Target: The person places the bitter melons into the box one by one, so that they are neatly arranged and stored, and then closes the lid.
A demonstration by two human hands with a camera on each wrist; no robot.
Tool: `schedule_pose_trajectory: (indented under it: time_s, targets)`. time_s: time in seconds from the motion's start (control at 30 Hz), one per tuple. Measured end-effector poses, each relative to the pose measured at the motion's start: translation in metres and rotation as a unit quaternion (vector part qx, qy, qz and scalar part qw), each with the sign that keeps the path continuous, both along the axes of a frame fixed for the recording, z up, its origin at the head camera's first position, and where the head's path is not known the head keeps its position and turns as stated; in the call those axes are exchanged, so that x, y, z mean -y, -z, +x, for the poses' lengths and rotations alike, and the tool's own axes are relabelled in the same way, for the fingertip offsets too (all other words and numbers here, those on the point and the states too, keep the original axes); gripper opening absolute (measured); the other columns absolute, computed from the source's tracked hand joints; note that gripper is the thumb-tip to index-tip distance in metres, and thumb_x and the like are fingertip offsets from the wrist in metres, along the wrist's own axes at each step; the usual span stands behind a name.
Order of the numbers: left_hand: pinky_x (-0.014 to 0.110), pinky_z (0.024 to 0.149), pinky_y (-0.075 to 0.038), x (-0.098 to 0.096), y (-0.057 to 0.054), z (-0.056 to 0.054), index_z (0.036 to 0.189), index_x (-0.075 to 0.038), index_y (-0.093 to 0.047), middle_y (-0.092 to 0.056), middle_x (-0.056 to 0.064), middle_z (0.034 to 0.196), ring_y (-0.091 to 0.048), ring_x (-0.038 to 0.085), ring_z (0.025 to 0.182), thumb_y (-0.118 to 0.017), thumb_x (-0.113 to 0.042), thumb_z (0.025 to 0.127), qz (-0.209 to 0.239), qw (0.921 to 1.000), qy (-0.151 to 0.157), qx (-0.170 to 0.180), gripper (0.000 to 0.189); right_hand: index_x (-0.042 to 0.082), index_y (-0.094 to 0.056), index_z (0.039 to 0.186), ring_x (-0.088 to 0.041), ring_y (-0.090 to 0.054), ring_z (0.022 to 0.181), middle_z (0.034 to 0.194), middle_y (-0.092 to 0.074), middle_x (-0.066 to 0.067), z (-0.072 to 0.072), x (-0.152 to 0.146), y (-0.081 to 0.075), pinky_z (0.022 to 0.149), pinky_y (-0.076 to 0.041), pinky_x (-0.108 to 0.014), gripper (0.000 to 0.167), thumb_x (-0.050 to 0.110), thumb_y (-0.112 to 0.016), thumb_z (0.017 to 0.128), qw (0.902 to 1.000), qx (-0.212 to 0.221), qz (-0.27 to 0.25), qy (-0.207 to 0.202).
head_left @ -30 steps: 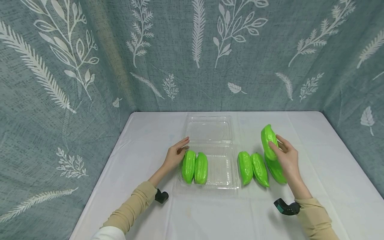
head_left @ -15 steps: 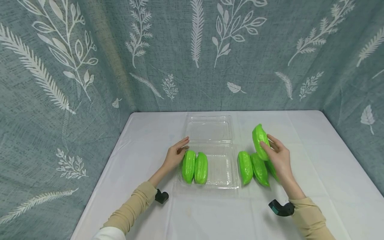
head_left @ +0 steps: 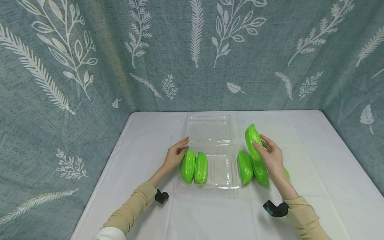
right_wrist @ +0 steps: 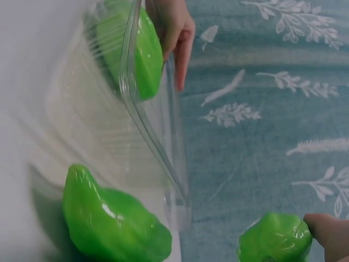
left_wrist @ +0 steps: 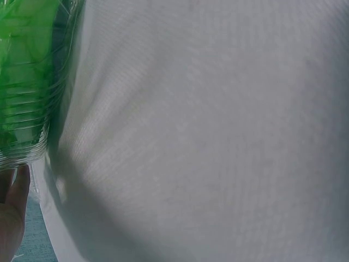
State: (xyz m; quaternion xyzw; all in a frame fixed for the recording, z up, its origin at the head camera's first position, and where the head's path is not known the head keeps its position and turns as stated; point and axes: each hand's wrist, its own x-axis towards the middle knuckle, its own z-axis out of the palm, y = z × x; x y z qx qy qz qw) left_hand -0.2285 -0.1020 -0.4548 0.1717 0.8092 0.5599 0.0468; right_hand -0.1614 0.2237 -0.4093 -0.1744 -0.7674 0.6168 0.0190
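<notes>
The right hand grips a raised green fruit by its side; left of that grip, the left hand rests uncurled fingers against the clear container, apparently steadying it.

White-covered table, opened clear plastic container, three green fruit-like pieces to its right

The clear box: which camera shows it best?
The head view: the clear box, lid open, shows almost whole. The left wrist view catches only a ribbed part; the right wrist view shows it slantwise, partly cut off.
</notes>
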Motion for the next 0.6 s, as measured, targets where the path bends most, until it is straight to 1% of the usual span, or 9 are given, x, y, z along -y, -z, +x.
schedule_pose_trajectory:
  time_s: [0.17,0.4,0.6]
  targets:
    - [0.05,0.103,-0.046,0.0,0.0,0.0,0.131,0.015,-0.045,-0.038,0.024,0.147,-0.055,0.043,0.117,-0.042,0.015,0.09,0.002,1.0,0.0,0.004,0.041,0.013,-0.033,0.147,-0.033,-0.04,0.136,0.151,-0.036,-0.017,-0.001,0.007,0.001,0.111,-0.04,-0.043,0.066,0.038,-0.06,0.092,0.9998,-0.001,-0.014,-0.014]
    - [0.05,0.102,-0.046,0.0,0.001,0.0,0.131,0.014,-0.045,-0.039,0.023,0.147,-0.055,0.043,0.117,-0.042,0.014,0.091,0.001,1.0,-0.001,0.005,0.041,0.014,-0.035,0.146,-0.033,-0.043,0.134,0.149,-0.038,-0.017,-0.001,0.019,0.0,0.108,-0.043,-0.043,0.066,0.039,-0.061,0.091,0.9996,-0.006,-0.014,-0.025]
    - [0.048,0.102,-0.047,0.0,0.002,-0.001,0.131,0.014,-0.046,-0.039,0.023,0.147,-0.056,0.042,0.117,-0.042,0.014,0.091,0.0,1.0,0.0,0.0,0.04,0.013,-0.039,0.144,-0.034,-0.044,0.133,0.147,-0.042,-0.017,-0.001,0.031,0.001,0.108,-0.043,-0.044,0.064,0.037,-0.062,0.09,0.9992,-0.009,-0.012,-0.036]
